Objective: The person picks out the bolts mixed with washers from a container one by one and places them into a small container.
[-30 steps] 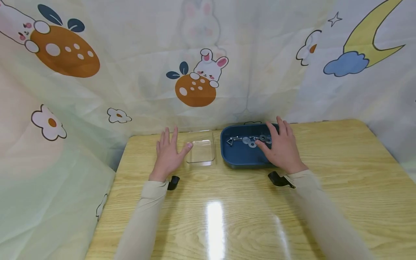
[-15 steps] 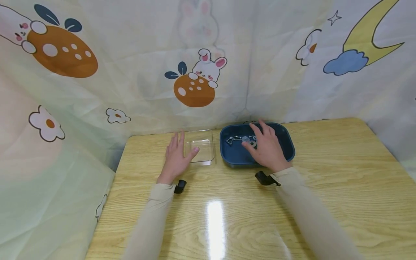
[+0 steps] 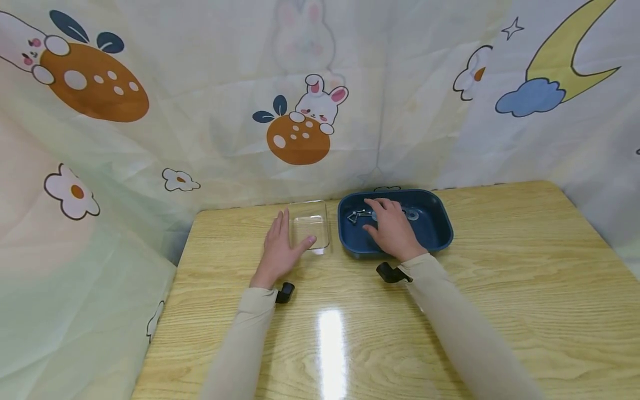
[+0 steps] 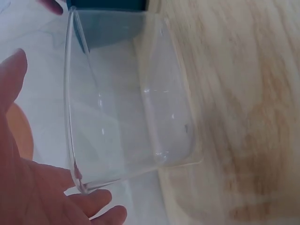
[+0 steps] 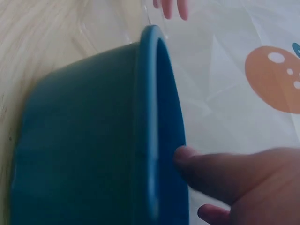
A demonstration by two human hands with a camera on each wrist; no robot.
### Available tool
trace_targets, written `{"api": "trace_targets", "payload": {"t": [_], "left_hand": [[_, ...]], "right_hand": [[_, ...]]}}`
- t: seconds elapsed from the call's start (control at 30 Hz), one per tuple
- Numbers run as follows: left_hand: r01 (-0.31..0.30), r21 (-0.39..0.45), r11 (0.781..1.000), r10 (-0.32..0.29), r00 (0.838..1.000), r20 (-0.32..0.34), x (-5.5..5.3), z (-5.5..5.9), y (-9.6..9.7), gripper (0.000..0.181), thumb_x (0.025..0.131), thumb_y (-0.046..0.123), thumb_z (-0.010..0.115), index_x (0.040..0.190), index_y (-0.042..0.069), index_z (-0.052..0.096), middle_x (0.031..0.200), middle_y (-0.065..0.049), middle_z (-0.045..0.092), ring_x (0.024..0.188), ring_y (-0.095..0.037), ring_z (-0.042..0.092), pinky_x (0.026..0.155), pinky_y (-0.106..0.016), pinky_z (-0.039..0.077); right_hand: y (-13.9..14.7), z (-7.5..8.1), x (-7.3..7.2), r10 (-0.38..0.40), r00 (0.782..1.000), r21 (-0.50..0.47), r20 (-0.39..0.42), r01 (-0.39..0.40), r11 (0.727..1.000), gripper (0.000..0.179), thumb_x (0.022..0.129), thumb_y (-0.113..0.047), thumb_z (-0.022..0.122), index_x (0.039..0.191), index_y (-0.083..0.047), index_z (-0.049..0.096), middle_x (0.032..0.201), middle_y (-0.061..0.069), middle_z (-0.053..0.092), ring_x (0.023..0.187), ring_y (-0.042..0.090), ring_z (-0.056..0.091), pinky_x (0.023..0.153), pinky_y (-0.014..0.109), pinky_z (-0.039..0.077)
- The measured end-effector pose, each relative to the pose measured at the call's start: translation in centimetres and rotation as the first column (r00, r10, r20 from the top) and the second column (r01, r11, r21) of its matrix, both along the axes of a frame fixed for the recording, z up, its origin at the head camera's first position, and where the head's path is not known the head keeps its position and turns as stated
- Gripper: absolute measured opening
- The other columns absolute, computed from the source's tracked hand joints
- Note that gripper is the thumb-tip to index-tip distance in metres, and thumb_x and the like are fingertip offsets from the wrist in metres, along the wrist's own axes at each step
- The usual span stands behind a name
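Note:
My left hand (image 3: 280, 250) is at the left side of a clear plastic box (image 3: 310, 225), fingers straight and thumb spread. In the left wrist view, its fingers (image 4: 96, 201) lie right at the corner of the box's rim. To the right stands a dark blue tray (image 3: 362, 244) holding several bolts (image 3: 357, 215) and flat washers (image 3: 412, 215). Over the tray hovers my right hand (image 3: 395, 230), its thumb apart from the gently bent fingers, with nothing seen between them. It hides part of the hardware. The right wrist view shows its thumb (image 5: 206, 168) beside the tray's rim.
Box and tray stand side by side near the back edge of a wooden table (image 3: 280, 344). Behind them hangs a printed cloth (image 3: 215, 111), which also runs down the left side. Black wrist mounts (image 3: 392, 273) stick out inward from the sleeves.
My right hand has moved left and lower over the tray, its fingers bending more, uncovering washers on the right. The left hand has shifted right, towards the clear box.

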State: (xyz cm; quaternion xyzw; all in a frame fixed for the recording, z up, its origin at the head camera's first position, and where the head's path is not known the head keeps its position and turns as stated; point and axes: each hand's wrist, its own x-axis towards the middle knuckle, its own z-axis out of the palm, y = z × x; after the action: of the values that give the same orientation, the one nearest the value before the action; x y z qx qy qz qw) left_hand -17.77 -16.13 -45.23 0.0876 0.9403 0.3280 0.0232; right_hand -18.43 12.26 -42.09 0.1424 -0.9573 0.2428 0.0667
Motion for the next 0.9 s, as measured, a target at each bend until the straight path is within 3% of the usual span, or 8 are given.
{"api": "trace_targets", "payload": {"t": [0.37,0.7,0.9], "left_hand": [[-0.013,0.009,1.000,0.013,1.000,0.014,0.4,-1.1,0.2,0.119,0.087,0.066,0.066,0.159,-0.003,0.001,0.167,-0.021,0.004,0.153,-0.037,0.005,0.122,-0.054,0.007],[-0.029,0.097,0.995,0.022,0.997,0.079,0.4,-1.5,0.2,0.121,0.086,0.059,0.073,0.160,0.003,-0.004,0.166,-0.022,0.006,0.153,-0.035,0.006,0.122,-0.053,0.008],[-0.054,0.124,0.991,0.045,0.996,0.076,0.3,-1.7,0.3,0.122,0.084,0.058,0.075,0.161,0.004,-0.002,0.166,-0.021,0.008,0.153,-0.036,0.008,0.122,-0.054,0.010]], "right_hand": [[-2.0,-0.7,-0.8,-0.005,0.996,0.026,0.092,0.002,1.000,0.058,0.092,-0.012,0.075,0.144,-0.002,0.052,0.137,0.026,0.053,0.126,0.044,0.048,0.104,0.054,0.043],[-2.9,-1.8,-1.7,-0.008,0.990,0.056,0.140,0.000,0.998,0.053,0.093,-0.012,0.074,0.141,-0.001,0.055,0.134,0.026,0.055,0.124,0.043,0.051,0.100,0.053,0.047],[-3.2,-2.2,-2.3,-0.008,0.985,0.085,0.171,-0.007,0.996,0.049,0.094,-0.012,0.072,0.139,0.000,0.057,0.132,0.024,0.057,0.123,0.043,0.051,0.102,0.054,0.046]]}}
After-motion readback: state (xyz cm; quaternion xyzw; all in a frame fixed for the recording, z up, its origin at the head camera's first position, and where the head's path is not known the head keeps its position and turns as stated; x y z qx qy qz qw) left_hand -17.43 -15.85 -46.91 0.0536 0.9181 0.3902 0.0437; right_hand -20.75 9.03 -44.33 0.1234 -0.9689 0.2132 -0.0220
